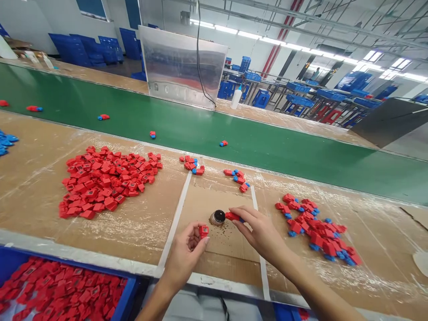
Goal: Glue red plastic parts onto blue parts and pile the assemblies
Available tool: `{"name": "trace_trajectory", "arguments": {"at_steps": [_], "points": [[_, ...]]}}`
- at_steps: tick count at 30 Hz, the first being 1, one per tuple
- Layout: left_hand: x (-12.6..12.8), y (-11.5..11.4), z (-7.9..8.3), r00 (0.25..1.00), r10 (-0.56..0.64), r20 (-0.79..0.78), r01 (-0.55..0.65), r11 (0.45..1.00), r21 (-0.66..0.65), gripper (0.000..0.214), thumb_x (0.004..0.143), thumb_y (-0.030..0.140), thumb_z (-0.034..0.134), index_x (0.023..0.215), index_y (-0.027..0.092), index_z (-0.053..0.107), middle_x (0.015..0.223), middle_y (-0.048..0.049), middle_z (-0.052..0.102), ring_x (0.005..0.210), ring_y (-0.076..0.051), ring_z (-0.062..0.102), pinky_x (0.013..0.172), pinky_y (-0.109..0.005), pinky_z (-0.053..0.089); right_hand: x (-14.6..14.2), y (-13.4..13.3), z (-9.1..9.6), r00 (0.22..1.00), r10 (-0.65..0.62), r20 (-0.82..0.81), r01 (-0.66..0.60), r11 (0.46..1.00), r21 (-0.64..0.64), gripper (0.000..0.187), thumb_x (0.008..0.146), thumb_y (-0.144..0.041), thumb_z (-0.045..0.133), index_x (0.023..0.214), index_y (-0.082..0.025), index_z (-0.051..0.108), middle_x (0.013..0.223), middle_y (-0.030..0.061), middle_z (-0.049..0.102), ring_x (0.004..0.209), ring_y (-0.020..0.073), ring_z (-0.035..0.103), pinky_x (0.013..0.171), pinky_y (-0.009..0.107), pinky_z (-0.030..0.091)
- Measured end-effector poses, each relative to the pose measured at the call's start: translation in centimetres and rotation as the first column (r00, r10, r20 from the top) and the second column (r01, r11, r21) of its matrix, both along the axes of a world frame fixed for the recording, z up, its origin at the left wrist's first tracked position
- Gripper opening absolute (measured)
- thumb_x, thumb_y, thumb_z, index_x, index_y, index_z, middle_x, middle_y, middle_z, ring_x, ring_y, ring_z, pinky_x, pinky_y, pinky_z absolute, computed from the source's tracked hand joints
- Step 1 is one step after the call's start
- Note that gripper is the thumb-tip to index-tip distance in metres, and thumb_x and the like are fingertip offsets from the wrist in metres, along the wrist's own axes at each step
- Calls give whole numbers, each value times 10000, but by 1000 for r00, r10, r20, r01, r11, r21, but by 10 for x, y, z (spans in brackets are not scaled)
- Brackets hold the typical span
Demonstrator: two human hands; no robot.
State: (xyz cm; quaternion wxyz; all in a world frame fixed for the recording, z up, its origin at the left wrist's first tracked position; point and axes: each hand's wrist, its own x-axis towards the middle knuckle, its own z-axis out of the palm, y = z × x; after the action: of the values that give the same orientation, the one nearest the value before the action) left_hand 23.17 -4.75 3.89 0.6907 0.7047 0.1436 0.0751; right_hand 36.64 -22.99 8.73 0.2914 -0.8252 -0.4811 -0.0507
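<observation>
Between the thumb and fingers of my left hand (187, 249) is a small red plastic part (203, 231), its hollow side showing. My right hand (256, 225) grips a red-and-blue plastic piece (233, 216), mostly hidden by the fingers at its blue end. The red tip of that piece is beside a small round pot with a black top (219, 216), but I cannot tell whether they touch. Brown specks lie around the pot on a cardboard sheet (214, 249).
A heap of red parts (107, 178) lies to the left, and joined red-and-blue pieces (317, 227) lie to the right. Behind runs a green conveyor belt (187, 120) carrying several pieces. A blue bin (129, 294) of red parts stands at front left. A metal panel (182, 67) rises beyond.
</observation>
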Motion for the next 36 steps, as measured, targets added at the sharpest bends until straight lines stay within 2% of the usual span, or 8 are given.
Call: {"name": "trace_trajectory", "arguments": {"at_steps": [8, 17, 21, 24, 27, 31, 36], "points": [[-1, 5, 4, 995, -94, -25, 92, 993, -68, 235, 835, 356, 666, 964, 160, 648, 821, -26, 616, 732, -130, 543, 662, -212, 454, -2, 7, 0, 999, 42, 30, -43, 999, 25, 250, 1012, -259, 432, 1166, -199, 620, 1031, 106, 660, 912, 226, 659, 747, 338, 563], [-1, 5, 1, 991, -121, -58, 112, 983, -148, 294, 807, 387, 695, 972, 147, 657, 741, -1, 573, 661, -118, 518, 560, -203, 455, -3, 9, -1, 997, 34, 75, -32, 999, -18, 243, 1021, -253, 419, 1146, -198, 621, 1012, 106, 648, 867, 220, 653, 715, 333, 548], [-2, 7, -2, 988, -146, -45, 131, 961, -244, 307, 804, 356, 701, 1027, 150, 654, 753, 2, 576, 662, -118, 536, 566, -212, 472, -1, 10, 2, 998, 31, 60, -31, 999, 7, 237, 1015, -250, 439, 1172, -207, 611, 1027, 105, 647, 891, 222, 648, 725, 336, 550], [-2, 10, -4, 984, -180, -14, 164, 924, -344, 305, 806, 304, 703, 1063, 151, 644, 778, 0, 590, 682, -114, 558, 600, -218, 490, -6, 11, 10, 999, 45, 30, -47, 997, 58, 238, 1008, -249, 456, 1192, -215, 603, 1032, 101, 649, 916, 225, 646, 744, 336, 553], [-2, 11, -4, 979, -205, 7, 190, 895, -403, 284, 800, 259, 707, 1055, 149, 648, 771, 4, 591, 688, -108, 566, 617, -218, 494, -19, 13, 16, 996, 63, -65, -57, 993, 100, 232, 998, -253, 480, 1198, -234, 597, 1049, 97, 650, 940, 224, 644, 774, 335, 552], [-2, 12, -3, 974, -225, 21, 215, 892, -397, 277, 804, 244, 699, 1059, 145, 657, 775, -7, 608, 701, -114, 566, 635, -229, 499, -39, 15, 11, 977, 109, -186, -85, 988, 129, 222, 985, -233, 512, 1194, -240, 587, 1077, 97, 648, 976, 220, 637, 805, 329, 546], [-2, 10, -2, 967, -253, 34, 247, 893, -377, 293, 822, 242, 676, 1098, 145, 659, 771, -8, 613, 701, -117, 555, 631, -226, 489, -46, 18, 1, 968, 126, -219, -98, 986, 136, 192, 974, -208, 533, 1153, -231, 598, 1050, 87, 651, 973, 210, 634, 816, 321, 539]]}}
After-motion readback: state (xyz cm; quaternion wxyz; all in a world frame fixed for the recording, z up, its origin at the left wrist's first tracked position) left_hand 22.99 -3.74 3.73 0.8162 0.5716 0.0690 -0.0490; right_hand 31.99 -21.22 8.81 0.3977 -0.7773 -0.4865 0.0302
